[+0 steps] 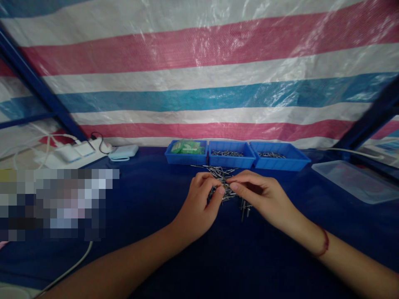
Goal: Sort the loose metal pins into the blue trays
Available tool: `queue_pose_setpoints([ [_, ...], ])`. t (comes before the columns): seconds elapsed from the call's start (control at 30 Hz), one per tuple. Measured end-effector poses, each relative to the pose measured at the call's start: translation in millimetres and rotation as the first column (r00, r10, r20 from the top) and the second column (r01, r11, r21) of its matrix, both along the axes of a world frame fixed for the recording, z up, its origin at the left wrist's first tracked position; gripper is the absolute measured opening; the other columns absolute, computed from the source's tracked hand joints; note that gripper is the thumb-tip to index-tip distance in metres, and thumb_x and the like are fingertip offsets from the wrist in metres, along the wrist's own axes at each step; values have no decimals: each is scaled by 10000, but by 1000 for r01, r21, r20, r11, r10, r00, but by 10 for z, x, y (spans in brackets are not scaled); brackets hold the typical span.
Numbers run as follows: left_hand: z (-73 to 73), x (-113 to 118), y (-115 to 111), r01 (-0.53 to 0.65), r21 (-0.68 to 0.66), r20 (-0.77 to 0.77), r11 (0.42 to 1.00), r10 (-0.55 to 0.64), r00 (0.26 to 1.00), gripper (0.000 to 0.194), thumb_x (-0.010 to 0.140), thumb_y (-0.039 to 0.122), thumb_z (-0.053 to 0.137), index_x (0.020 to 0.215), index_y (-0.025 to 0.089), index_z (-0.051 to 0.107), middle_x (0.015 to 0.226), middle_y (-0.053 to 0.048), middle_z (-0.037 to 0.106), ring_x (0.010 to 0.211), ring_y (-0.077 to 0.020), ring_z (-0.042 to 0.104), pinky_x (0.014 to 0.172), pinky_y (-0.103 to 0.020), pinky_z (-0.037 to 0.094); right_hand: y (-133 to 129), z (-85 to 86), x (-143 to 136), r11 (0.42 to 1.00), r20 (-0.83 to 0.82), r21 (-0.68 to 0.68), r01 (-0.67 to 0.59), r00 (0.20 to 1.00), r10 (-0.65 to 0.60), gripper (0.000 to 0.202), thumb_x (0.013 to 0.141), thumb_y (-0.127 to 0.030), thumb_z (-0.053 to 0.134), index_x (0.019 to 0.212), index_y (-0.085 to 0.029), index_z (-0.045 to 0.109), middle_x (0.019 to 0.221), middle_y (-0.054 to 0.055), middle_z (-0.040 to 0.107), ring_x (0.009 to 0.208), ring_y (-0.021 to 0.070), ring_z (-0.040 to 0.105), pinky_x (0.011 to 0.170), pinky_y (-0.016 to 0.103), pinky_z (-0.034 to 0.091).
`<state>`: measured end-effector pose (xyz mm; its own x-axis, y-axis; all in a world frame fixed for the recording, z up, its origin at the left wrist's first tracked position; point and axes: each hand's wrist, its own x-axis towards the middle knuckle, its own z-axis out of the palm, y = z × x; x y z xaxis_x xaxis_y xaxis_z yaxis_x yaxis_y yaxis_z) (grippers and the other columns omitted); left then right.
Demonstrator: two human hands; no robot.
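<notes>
A loose pile of thin metal pins [220, 171] lies on the dark blue tabletop, partly covered by my fingers. Over its left side is my left hand [202, 198], thumb and forefinger closed in a pinch. My right hand [263, 195] faces it from the other side, its thumb and forefinger also pinched, the fingertips almost meeting the left ones. Whatever small piece is between the fingertips is too small and blurred to name. A few more metal pins [245, 207] lie below my right palm.
Behind the pile stand a blue bin with green packets [187, 146] and two blue bins [255, 161] [301, 162] of metal pins. A clear plastic lid [355, 182] lies right. At left are a power strip [81, 154], a light-blue case [124, 152] and a white cable [75, 265].
</notes>
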<state>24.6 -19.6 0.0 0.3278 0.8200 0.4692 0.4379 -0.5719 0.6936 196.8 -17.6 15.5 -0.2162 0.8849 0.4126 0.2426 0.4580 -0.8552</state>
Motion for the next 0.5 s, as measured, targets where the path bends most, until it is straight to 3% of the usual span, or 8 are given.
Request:
queue_pose_setpoints([
  [0.17, -1, -18, 13, 28, -8, -7, 1000, -28, 1000, 130, 896, 226, 479, 992, 213, 567, 1040, -55, 494, 1034, -189, 480, 953, -385, 375, -13, -6, 1, 1000, 17, 5, -13, 1000, 12, 131, 798, -302, 615, 873, -242, 703, 847, 30, 670, 782, 161, 634, 680, 296, 498],
  [0.33, -8, -12, 10, 37, -3, -17, 999, -37, 999, 113, 894, 225, 484, 956, 211, 578, 1028, -54, 495, 1019, -185, 492, 946, -379, 380, -27, -7, -23, 1000, 25, -14, -23, 999, 24, 143, 805, -310, 600, 884, -248, 702, 861, 32, 673, 789, 165, 634, 670, 299, 498],
  [0.5, 4, -3, 24, 27, -4, 0, 1000, -27, 1000, 87, 884, 212, 499, 929, 205, 574, 1011, -49, 502, 1005, -180, 498, 929, -364, 388, -27, -33, -40, 996, -18, -84, 36, 999, -37, 156, 762, -351, 636, 828, -214, 670, 733, 14, 669, 649, 144, 608, 574, 274, 488],
])
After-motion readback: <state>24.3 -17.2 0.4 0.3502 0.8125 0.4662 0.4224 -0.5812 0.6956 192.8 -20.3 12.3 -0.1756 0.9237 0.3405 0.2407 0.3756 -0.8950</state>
